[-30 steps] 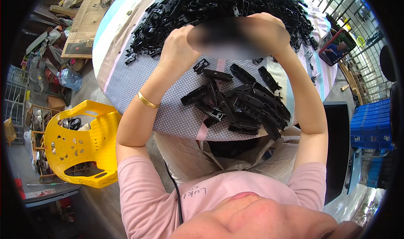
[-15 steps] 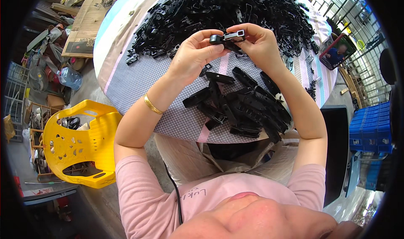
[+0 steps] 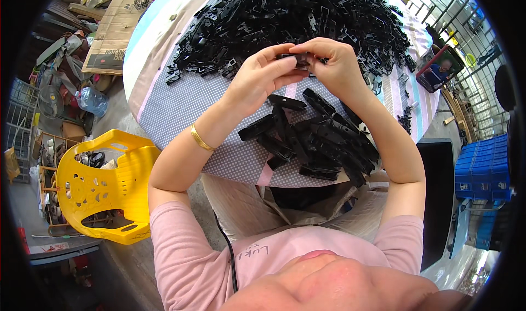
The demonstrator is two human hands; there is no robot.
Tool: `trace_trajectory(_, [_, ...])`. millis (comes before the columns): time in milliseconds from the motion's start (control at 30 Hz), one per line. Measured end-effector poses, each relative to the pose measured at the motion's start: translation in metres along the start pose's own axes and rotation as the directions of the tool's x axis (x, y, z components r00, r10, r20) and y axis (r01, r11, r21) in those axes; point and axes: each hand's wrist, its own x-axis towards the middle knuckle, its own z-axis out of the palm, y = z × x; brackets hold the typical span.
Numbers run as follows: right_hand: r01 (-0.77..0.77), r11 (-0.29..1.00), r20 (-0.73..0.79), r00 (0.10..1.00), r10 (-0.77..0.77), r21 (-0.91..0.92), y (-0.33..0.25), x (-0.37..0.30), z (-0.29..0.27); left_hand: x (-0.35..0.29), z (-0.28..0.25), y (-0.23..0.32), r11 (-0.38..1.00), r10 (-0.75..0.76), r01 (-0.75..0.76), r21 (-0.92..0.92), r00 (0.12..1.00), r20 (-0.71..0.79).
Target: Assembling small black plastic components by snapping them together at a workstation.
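On table (image 3: 186, 100): parts pile (image 3: 296, 21), far side | parts heap (image 3: 318, 138), near side | chair (image 3: 112, 184) left | crates (image 3: 482, 168) right

Holds a small dark piece (image 3: 301, 62) in left hand (image 3: 254, 80) and right hand (image 3: 338, 67), above a round table (image 3: 178, 108) bearing black parts (image 3: 323, 138).

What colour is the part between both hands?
The part looks black, seen in the head view.

Head-worn fisheye view, facing down, close
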Motion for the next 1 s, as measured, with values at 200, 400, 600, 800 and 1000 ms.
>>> trace_trajectory(200, [-0.276, 0.926, 0.304, 0.933, 0.194, 0.257, -0.004, 0.003, -0.009, 0.002, -0.01, -0.004, 0.985, -0.153, 0.156, -0.077, 0.987, 0.046])
trace_trajectory(400, [-0.429, 0.716, 0.478, 0.865, 0.151, 0.551, 0.003, 0.01, -0.037, 0.002, -0.009, 0.002, 0.997, -0.08, 0.079, -0.017, 0.996, -0.042])
trace_trajectory(600, [-0.464, 0.816, 0.374, 0.865, 0.333, 0.346, 0.0, 0.005, -0.016, 0.0, -0.006, 0.002, 0.995, 0.031, -0.02, 0.102, 0.995, -0.099])
trace_trajectory(800, [-0.127, 0.976, 0.156, 0.983, 0.1, 0.175, 0.004, 0.0, -0.009, 0.003, -0.009, 0.001, 0.987, 0.084, -0.075, 0.142, 0.995, -0.056])
trace_trajectory(1000, [0.105, 0.957, -0.147, 0.978, -0.149, -0.271, 0.06, 0.073, -0.045, -0.001, 0.003, -0.005, 0.987, 0.024, -0.013, 0.158, 0.998, -0.064])
